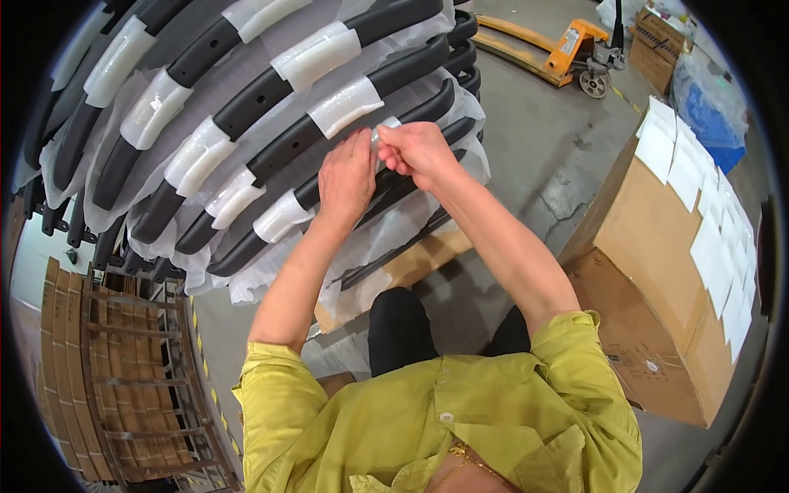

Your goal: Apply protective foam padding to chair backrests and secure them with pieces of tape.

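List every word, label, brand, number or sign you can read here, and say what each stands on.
None can be quoted.
Pallet jack: a pale label, too small to read.
Small carton at upper right: dark print, too small and blurred.
Large carton at right: faint marks low on its side, unreadable.
Black bars and white wraps: no lettering I can make out.
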`<action>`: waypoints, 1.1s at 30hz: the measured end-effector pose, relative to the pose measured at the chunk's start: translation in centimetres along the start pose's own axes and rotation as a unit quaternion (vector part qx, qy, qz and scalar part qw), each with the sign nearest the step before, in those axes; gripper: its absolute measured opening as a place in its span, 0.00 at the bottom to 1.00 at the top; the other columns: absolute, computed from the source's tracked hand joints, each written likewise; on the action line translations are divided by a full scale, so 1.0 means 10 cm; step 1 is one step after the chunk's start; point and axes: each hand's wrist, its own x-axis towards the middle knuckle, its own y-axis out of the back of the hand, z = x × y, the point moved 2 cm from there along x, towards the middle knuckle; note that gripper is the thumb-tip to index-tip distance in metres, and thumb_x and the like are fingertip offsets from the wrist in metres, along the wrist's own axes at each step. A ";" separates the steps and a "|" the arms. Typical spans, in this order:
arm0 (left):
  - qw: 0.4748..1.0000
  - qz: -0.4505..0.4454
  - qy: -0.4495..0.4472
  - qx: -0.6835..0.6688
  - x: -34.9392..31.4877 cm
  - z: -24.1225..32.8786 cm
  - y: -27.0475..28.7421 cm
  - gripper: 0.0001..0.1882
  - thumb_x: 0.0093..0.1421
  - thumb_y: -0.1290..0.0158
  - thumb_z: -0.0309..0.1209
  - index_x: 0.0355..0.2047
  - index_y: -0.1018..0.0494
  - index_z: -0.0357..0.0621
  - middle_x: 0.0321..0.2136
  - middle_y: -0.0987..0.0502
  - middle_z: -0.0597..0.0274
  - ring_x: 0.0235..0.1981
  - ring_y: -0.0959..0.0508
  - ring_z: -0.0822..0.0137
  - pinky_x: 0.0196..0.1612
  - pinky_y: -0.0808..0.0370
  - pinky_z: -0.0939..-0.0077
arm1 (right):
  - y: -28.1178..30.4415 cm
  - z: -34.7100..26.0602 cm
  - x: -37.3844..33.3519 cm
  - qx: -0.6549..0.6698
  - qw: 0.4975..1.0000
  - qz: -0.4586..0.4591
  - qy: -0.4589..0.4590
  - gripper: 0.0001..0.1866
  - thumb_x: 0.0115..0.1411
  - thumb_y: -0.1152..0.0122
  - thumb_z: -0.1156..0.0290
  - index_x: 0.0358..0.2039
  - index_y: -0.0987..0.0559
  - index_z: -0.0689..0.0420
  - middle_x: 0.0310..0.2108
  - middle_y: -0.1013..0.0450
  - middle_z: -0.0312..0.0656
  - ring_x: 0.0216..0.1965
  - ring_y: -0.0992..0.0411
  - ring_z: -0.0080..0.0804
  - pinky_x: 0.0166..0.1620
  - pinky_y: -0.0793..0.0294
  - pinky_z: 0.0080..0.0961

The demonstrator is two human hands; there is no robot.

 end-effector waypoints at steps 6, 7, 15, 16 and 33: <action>0.977 -0.113 0.122 -0.132 0.09 0.02 0.16 0.24 0.44 0.50 0.38 0.40 0.33 0.37 0.38 0.30 0.48 0.38 0.29 0.54 0.42 0.33 0.68 | 0.08 -0.11 0.02 0.007 0.997 -0.021 -0.073 0.17 0.54 0.50 0.61 0.27 0.29 0.66 0.22 0.29 0.42 0.20 0.31 0.22 0.22 0.32 0.12; 0.974 -0.082 0.164 -0.131 0.09 0.00 0.16 0.21 0.44 0.49 0.39 0.37 0.30 0.39 0.34 0.28 0.48 0.35 0.28 0.54 0.39 0.33 0.68 | 0.10 -0.12 0.02 0.059 0.991 -0.073 -0.092 0.18 0.55 0.51 0.60 0.29 0.30 0.66 0.24 0.29 0.43 0.22 0.30 0.24 0.24 0.31 0.14; 0.953 -0.002 0.296 -0.057 0.24 0.04 -0.03 0.16 0.47 0.52 0.49 0.25 0.25 0.52 0.23 0.26 0.55 0.27 0.26 0.55 0.30 0.31 0.66 | 0.29 -0.81 -0.40 -0.181 0.983 0.022 0.020 0.14 0.53 0.51 0.65 0.32 0.29 0.65 0.29 0.30 0.45 0.25 0.30 0.28 0.28 0.29 0.22; 0.950 -0.004 0.310 -0.039 0.25 0.12 -0.02 0.17 0.48 0.53 0.49 0.26 0.25 0.52 0.23 0.26 0.55 0.28 0.26 0.56 0.31 0.31 0.65 | 0.37 -0.94 -0.52 -0.296 0.954 0.004 0.036 0.14 0.53 0.50 0.65 0.31 0.28 0.64 0.28 0.29 0.44 0.24 0.30 0.28 0.27 0.30 0.21; 0.989 -0.006 0.105 -0.102 0.14 -0.13 -0.14 0.15 0.52 0.59 0.24 0.40 0.30 0.47 0.35 0.28 0.52 0.36 0.28 0.54 0.38 0.33 0.69 | 3.38 -2.34 -3.56 -0.694 0.484 0.520 -0.117 0.05 0.40 0.47 0.74 0.16 0.27 0.63 0.13 0.31 0.43 0.15 0.31 0.29 0.21 0.32 0.23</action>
